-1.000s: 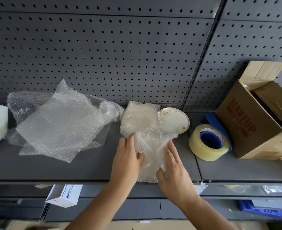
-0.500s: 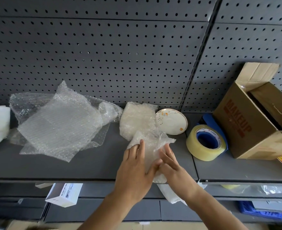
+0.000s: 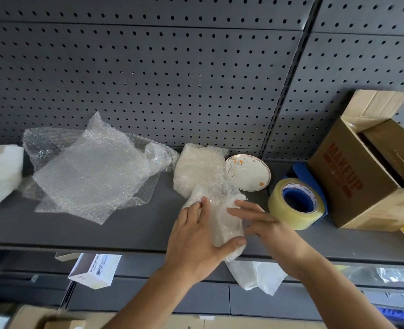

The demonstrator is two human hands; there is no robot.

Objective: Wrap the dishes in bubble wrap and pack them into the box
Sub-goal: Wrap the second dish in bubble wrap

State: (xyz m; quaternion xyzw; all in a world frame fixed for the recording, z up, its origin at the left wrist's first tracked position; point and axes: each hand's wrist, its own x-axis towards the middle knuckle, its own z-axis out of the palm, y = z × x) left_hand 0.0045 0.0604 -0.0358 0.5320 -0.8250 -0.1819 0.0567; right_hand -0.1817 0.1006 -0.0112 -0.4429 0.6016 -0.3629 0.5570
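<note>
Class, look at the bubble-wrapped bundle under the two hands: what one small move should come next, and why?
Probably the right hand reaches for the tape roll beside it: the left hand grips the wrapped bundle closed, the right hand's fingers are free, and no tape shows on the wrap.

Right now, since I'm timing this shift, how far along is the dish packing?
The rear bundle looks wrapped. The left hand grips a second bundle while the right hand touches its wrap. Still to do: the bare plate, the tape, loading the open box; its contents I cannot see.
</note>
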